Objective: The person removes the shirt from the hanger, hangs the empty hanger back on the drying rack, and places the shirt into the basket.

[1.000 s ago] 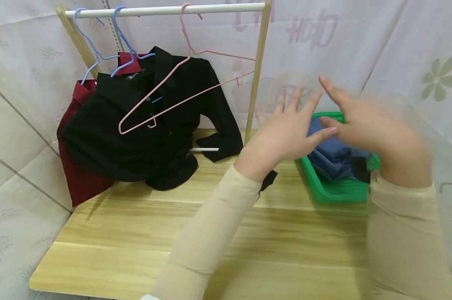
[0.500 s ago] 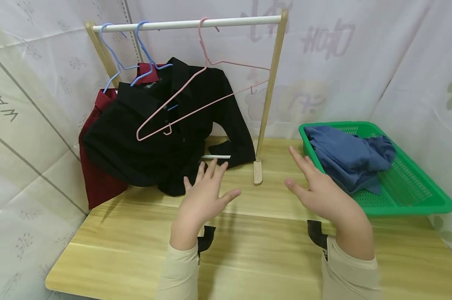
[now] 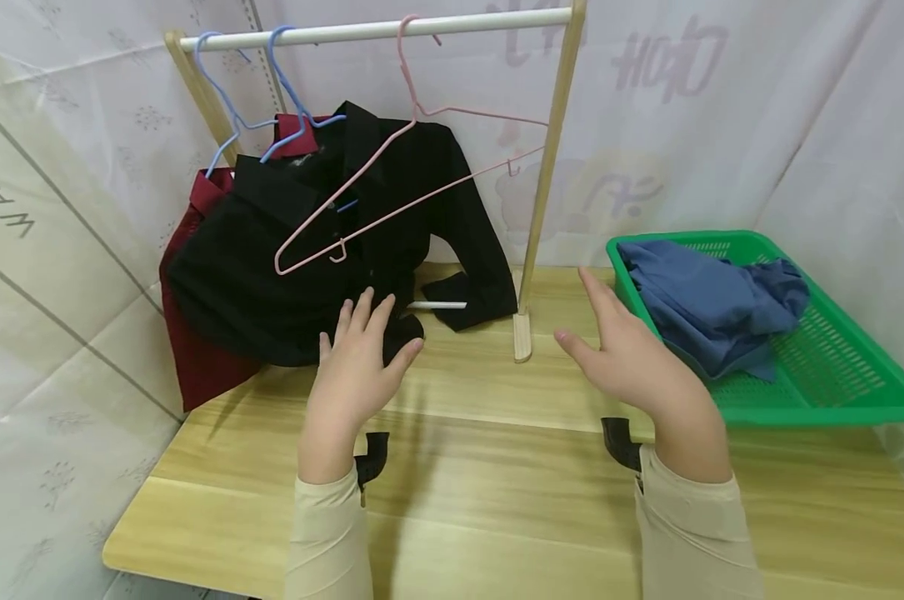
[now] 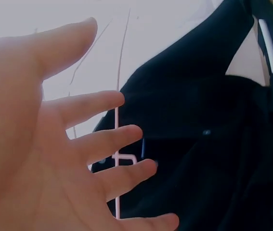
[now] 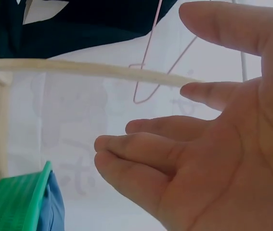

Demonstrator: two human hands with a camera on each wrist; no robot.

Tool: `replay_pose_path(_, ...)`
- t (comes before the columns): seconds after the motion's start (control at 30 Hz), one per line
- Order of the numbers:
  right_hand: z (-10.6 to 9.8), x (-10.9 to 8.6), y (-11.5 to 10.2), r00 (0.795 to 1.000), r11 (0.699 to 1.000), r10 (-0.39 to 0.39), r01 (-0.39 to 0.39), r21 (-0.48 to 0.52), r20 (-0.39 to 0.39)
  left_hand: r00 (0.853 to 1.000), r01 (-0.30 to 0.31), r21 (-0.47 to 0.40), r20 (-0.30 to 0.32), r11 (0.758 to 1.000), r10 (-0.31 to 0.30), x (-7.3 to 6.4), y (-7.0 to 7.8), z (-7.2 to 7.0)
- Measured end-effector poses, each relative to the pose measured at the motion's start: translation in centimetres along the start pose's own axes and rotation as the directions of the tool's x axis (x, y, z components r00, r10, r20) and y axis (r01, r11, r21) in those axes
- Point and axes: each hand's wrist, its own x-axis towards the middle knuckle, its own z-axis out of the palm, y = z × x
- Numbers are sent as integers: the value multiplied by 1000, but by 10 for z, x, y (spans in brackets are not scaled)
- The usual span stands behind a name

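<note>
1. left hand (image 3: 354,367): fingers spread and nearly straight, gripping nothing; in the head view they overlap the lower edge of the black shirt (image 3: 272,300). whether the fingertips touch the cloth cannot be told.
2. right hand (image 3: 635,354): thumb and fingers held apart, loosely extended, likewise gripping nothing; it is raised over the table (image 3: 496,500), between the foot of the wooden rack (image 3: 549,167) and the green basket (image 3: 826,413).
3. black shirt: suspended at the left, a blue hanger (image 3: 285,79) entering near its collar; one sleeve drops toward the foot of the rack's right-hand post.
4. pink hanger (image 3: 414,206): hooked over the white rail (image 3: 481,23), its wire crossing in front of the black shirt. in the left wrist view this wire runs behind the fingers.
5. maroon garment (image 3: 204,350): partly hidden behind the black shirt and extending past it on the left.
6. green basket: set on the table at the right; it contains a blue garment (image 3: 706,292), bunched toward the basket's left side.
7. forearms: each wears a beige sleeve (image 3: 327,533), with a black fitting (image 3: 375,457) beside the wrist.
</note>
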Motion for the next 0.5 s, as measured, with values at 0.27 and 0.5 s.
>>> replay_pose_path(0.27,-9,16,-9,997,1000,16,-14,21,-73,993,-11,-39,-118,999,6,-4,-11,-28)
replay_pose_path(0.5,-25,44,-16,978,998,33,-20,67,-204,898,-29,-118,-439,993,-26,-3,-23,-63)
